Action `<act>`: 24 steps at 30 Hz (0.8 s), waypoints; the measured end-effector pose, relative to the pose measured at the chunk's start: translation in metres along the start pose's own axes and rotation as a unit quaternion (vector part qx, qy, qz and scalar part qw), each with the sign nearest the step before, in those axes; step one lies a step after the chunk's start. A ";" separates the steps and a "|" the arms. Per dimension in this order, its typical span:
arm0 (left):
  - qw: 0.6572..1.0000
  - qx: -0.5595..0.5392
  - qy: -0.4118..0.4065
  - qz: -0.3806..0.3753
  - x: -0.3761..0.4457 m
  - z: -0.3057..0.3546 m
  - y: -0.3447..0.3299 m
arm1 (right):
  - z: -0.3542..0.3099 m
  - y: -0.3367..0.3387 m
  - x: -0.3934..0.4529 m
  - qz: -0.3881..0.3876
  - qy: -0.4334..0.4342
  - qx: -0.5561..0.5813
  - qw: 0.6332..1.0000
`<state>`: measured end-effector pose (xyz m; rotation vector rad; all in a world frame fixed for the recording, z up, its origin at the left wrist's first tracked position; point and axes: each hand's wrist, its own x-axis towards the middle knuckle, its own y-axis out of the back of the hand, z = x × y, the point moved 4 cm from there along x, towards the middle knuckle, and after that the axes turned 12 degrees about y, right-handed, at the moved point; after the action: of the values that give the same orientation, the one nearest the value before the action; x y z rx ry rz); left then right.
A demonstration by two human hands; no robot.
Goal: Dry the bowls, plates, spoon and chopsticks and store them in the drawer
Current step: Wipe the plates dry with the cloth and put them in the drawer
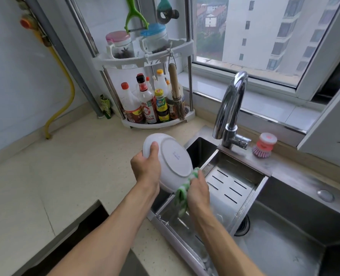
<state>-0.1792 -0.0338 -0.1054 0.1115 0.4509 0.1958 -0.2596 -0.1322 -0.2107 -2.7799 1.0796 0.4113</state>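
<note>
My left hand [146, 168] grips the rim of a white plate [171, 162], thumb on its underside, which faces me. The plate is tilted on edge above the left end of the sink. My right hand [199, 191] holds a green and white cloth [182, 193] against the plate's lower right rim. No bowls, spoon or chopsticks can be made out, and the plate's front face is hidden.
A steel drain tray [234, 184] sits in the sink [284, 246] under my hands. The tap [230, 108] rises behind it, with a pink dish brush [264, 145] beside it. A corner rack of sauce bottles [151, 104] stands at the back. A dark opening [81, 232] lies below the counter [55, 176].
</note>
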 end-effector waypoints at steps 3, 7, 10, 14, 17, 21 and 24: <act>0.997 0.055 -0.031 -0.038 0.000 -0.004 0.006 | 0.001 0.007 -0.002 0.032 -0.067 0.038 0.997; 0.970 0.134 -0.098 -0.178 -0.001 -0.003 0.012 | -0.020 0.028 0.031 0.047 -0.093 0.070 0.992; 0.927 0.241 -0.163 -0.237 -0.008 -0.006 0.009 | -0.068 0.027 0.041 -0.025 0.018 -0.007 1.000; 0.910 0.280 -0.210 -0.221 -0.010 -0.002 0.019 | -0.098 0.007 0.028 -0.117 0.132 -0.070 0.982; 0.889 0.322 -0.241 -0.218 -0.013 0.001 0.036 | -0.082 0.002 0.025 -0.112 0.048 -0.056 0.991; 0.799 0.432 -0.338 -0.248 -0.024 0.001 0.062 | -0.062 -0.007 0.019 -0.196 -0.097 -0.045 0.975; 0.688 0.542 -0.436 -0.206 -0.028 -0.003 0.087 | -0.058 -0.019 0.012 -0.223 -0.089 -0.085 0.967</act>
<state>-0.2193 0.0451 -0.0828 1.2201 -0.4479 -0.6063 -0.2265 -0.1391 -0.1583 -2.9416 0.3758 0.7013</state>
